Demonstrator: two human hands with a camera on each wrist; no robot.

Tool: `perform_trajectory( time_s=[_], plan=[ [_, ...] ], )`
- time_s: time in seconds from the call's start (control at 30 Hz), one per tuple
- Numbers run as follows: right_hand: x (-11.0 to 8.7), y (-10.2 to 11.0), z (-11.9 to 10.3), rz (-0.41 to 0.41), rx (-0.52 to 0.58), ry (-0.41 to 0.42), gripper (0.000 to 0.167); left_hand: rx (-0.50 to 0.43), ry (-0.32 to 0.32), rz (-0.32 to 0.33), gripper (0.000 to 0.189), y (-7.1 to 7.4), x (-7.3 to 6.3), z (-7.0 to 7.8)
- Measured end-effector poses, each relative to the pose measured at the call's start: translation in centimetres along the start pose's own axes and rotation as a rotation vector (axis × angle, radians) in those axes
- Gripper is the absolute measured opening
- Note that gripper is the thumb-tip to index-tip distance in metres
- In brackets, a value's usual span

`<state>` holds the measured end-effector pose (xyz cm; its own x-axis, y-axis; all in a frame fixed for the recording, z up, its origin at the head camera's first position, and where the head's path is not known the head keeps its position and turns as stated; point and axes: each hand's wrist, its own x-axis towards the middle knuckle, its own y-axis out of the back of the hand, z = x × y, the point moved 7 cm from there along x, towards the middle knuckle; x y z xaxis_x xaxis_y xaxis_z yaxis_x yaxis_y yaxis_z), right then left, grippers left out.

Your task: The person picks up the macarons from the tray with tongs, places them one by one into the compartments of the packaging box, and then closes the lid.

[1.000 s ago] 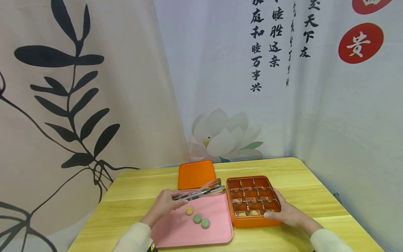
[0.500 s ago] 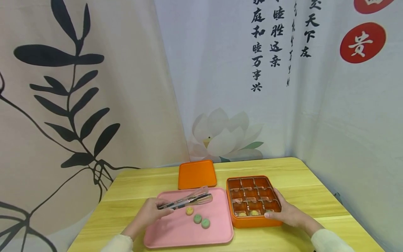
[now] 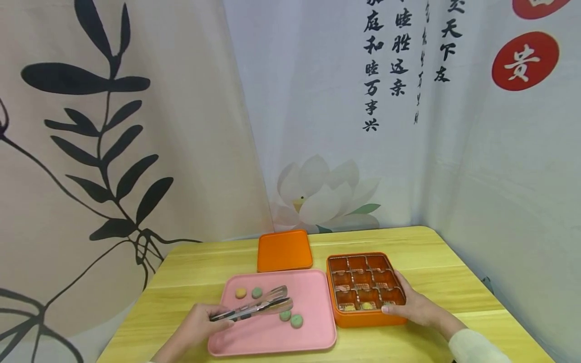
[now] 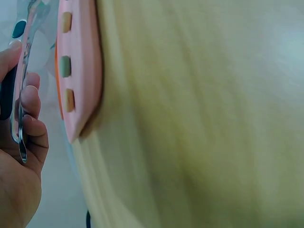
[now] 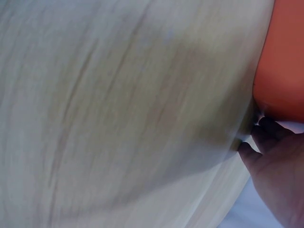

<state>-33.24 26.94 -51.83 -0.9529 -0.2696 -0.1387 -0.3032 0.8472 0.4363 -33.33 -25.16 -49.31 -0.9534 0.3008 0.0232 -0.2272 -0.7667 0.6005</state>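
My left hand [image 3: 204, 318] holds metal food tongs [image 3: 254, 308] by their dark-gripped end, above the left part of a pink tray [image 3: 272, 345]. The tongs' spread tips point right, over the tray's middle, with nothing between them. Small round pastries lie on the tray: a yellow one [image 3: 240, 293] and a green one [image 3: 256, 292] behind the tongs, two more green ones at the tips. In the left wrist view the fingers wrap the tongs [image 4: 21, 90]. My right hand [image 3: 419, 305] grips the right side of an orange divided box [image 3: 363, 320], thumb on its front rim.
The box's brown insert [image 3: 361, 276] has several compartments; yellow pastries [image 3: 366, 305] sit in the front row. Behind the tray lies a flat orange lid [image 3: 284, 251]. A wooden table [image 3: 454, 272] bears everything, and a printed curtain [image 3: 204, 126] hangs behind it.
My left hand has moved left and nearer with the tongs, uncovering the pastries at the tray's back left. The tongs now cover a yellow pastry seen earlier. My right hand stays at the box.
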Motion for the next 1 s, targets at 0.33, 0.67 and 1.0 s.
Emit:
perform_trajectory(
  time_s=[0.33, 0.67, 1.0],
  plan=[
    [-0.1, 0.2, 0.0, 0.004, -0.025, -0.003, 0.111, -0.023, 0.04, -0.02, 0.023, -0.4, -1.4, -1.2],
    [0.0, 0.2, -0.1, 0.01, -0.04, -0.019, 0.112, 0.006, 0.056, -0.011, 0.024, -0.5, -1.6, -1.4],
    [0.0, 0.1, -0.2, 0.003, -0.019, -0.006, 0.111, -0.006, 0.056, -0.012, 0.024, -0.7, -1.6, -1.8]
  ],
)
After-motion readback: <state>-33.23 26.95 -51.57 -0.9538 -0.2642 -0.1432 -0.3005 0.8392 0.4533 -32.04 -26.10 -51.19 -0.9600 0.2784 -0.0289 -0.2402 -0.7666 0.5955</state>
